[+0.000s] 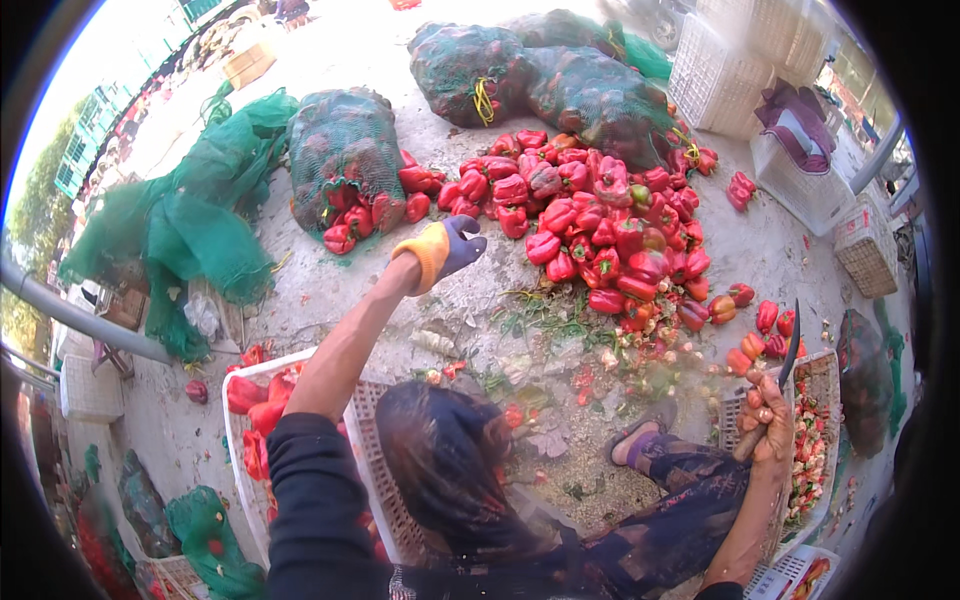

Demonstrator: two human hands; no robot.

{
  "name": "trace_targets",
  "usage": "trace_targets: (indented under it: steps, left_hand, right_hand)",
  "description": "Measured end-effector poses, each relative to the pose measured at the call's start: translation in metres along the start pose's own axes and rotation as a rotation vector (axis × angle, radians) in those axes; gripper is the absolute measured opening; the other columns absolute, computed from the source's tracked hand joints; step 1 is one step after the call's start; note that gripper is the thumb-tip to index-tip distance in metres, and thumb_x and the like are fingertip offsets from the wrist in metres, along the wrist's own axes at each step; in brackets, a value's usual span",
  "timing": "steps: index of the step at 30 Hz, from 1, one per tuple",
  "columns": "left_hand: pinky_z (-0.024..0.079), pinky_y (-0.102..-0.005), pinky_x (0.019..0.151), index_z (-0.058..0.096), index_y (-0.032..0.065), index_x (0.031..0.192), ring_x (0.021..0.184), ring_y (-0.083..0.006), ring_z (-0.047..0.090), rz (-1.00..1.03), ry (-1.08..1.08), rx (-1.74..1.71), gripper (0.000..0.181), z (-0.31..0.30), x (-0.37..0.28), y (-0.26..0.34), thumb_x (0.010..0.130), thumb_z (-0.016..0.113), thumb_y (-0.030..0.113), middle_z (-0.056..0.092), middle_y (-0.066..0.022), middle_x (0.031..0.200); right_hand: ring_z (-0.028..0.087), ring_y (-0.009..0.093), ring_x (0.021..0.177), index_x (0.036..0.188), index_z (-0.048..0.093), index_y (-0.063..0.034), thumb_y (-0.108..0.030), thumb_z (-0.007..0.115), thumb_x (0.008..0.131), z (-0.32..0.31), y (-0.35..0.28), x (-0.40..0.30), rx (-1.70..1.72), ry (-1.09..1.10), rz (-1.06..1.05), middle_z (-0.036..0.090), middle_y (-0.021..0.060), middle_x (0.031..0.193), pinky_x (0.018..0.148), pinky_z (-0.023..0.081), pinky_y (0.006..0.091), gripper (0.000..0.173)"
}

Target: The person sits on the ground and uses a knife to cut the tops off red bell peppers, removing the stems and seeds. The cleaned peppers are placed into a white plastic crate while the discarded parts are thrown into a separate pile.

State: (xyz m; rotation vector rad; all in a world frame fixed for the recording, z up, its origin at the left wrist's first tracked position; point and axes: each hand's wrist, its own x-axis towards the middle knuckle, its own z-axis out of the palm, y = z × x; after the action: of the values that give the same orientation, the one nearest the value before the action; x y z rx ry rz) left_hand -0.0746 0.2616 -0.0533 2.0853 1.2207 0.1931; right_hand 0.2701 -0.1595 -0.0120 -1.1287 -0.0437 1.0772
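Observation:
My left hand point(459, 246), in a purple-coated glove with an orange cuff, reaches out over the concrete floor. Nothing shows in it, and its fingers are bent but apart. To its right lies a large heap of red bell peppers point(570, 214); a few in the heap are partly green or orange. A green mesh sack point(345, 150) of peppers lies just beyond the hand, its mouth spilling several. My bare right hand point(769, 424) grips a knife with a dark, curved blade point(790, 345) pointing up. That hand is above a white crate point(831, 405) of pepper cores and scraps.
On my left a white plastic crate point(366, 442) holds red peppers. Full mesh sacks point(600, 97) lie behind the heap. Loose green netting point(202, 217) hangs over a metal rail point(90, 315). White crates point(712, 75) are stacked at the back right. Trimmings point(555, 375) litter the floor before me.

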Motion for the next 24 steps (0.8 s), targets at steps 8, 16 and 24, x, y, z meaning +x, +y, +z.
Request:
trace_targets:
  steps: [8, 16, 24]
  left_hand:
    - [0.050, -0.0468, 0.079, 0.055, 0.0108, 0.118, 0.095, -0.0345, 0.062, 0.196, 0.415, 0.552, 0.048, 0.126, 0.230, -0.043, 0.080, 0.064, 0.039, 0.063, -0.0175, 0.107]
    - [0.048, -0.0479, 0.090, 0.034, 0.0228, 0.142, 0.133, -0.0351, 0.038, 0.217, 0.340, 0.863, 0.059, 0.178, 0.342, -0.020, 0.087, 0.055, 0.021, 0.038, -0.0174, 0.144]
    - [0.050, -0.0415, 0.089, 0.043, 0.0183, 0.137, 0.113, -0.0352, 0.057, 0.177, 0.331, 0.390, 0.073, 0.174, 0.392, -0.039, 0.070, 0.070, 0.026, 0.055, -0.0223, 0.127]
  right_hand:
    - [0.042, 0.001, 0.040, 0.101, 0.052, -0.0014, -0.015, 0.061, 0.089, 0.010, -0.001, 0.017, -0.047, 0.168, -0.117, 0.049, -0.0015, 0.058, 0.037, 0.039, 0.0176, 0.020]
    - [0.043, 0.004, 0.037, 0.103, 0.043, -0.0045, -0.016, 0.057, 0.092, 0.018, 0.004, 0.041, -0.045, 0.281, -0.008, 0.050, 0.0003, 0.055, 0.035, 0.039, 0.0224, 0.021]
    - [0.042, 0.005, 0.039, 0.105, 0.044, -0.0049, -0.016, 0.057, 0.092, 0.021, 0.010, 0.051, -0.084, 0.355, -0.031, 0.046, -0.0014, 0.055, 0.039, 0.041, 0.0218, 0.021]
